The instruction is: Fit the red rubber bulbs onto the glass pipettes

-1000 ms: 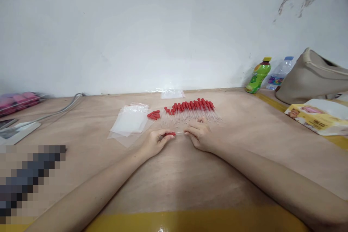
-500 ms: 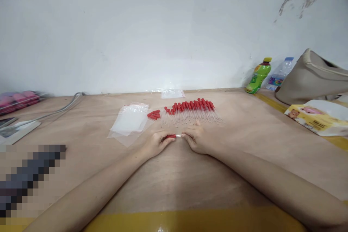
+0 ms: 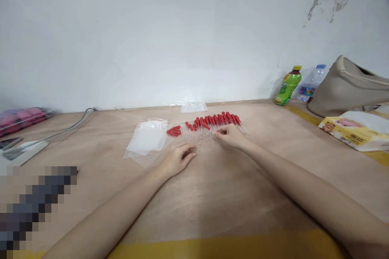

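Thin clear droppers with red bulbs (image 3: 224, 118) lie side by side in a row on the table. My right hand (image 3: 229, 135) is at the front of the row, its fingers pinched on a dropper whose red bulb (image 3: 205, 125) points left. My left hand (image 3: 180, 158) rests on the table in front of the row, thumb and fingers apart with nothing between them. Several loose red bulbs (image 3: 174, 131) lie in a small pile at the row's left end. Left of them is a stack of clear plastic bags (image 3: 147, 135).
A green bottle (image 3: 288, 85), a clear bottle (image 3: 313, 83), a beige bag (image 3: 343, 89) and a yellow-white packet (image 3: 355, 131) stand or lie at the right. A cable (image 3: 67, 126) and a pink package (image 3: 24, 118) are at the left. Another plastic bag (image 3: 193, 107) lies by the wall.
My left hand has let go of the red bulb and opened. My right hand has moved up and right to the row, carrying the dropper.
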Motion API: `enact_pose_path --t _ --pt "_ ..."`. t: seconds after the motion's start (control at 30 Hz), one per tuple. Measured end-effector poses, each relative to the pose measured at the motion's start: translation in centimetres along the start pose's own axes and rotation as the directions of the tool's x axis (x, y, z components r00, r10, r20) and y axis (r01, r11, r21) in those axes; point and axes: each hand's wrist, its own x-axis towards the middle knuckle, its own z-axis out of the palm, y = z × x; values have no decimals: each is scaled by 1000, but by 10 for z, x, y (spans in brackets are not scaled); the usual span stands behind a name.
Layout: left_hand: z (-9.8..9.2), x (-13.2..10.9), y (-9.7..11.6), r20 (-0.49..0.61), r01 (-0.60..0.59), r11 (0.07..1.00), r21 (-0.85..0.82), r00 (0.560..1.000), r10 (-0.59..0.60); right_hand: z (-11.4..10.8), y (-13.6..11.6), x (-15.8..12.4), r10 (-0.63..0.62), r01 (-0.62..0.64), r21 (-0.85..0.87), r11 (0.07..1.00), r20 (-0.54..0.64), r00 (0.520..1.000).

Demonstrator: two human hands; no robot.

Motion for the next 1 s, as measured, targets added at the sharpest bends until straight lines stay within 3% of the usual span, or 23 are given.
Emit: enact_pose_path --t 0.1,0.4,0.53,0.63,0.8,0.9,1.0 --pt "-2 1 4 41 -63 998 18 997 63 8 -5 21 137 -146 -86 986 -103 985" --pt "-3 -3 -3 76 -76 997 -18 994 77 69 -44 62 150 -208 -296 932 -206 967" --pt "0 -4 -12 32 -89 996 16 996 88 77 -40 65 150 -222 -355 908 -219 964" --pt "1 -2 -20 -67 -91 990 106 993 99 76 -40 61 115 -189 -382 905 -207 972" --pt "-6 3 -38 -320 115 915 387 947 17 81 -46 46 -43 -34 -366 930 -198 979" --pt "-10 7 -47 -334 223 846 483 941 -57 88 -49 40 -88 13 -353 935 -196 977" --pt "-9 9 -53 -298 252 812 527 949 -101 92 -49 36 -88 11 -354 935 -202 975"
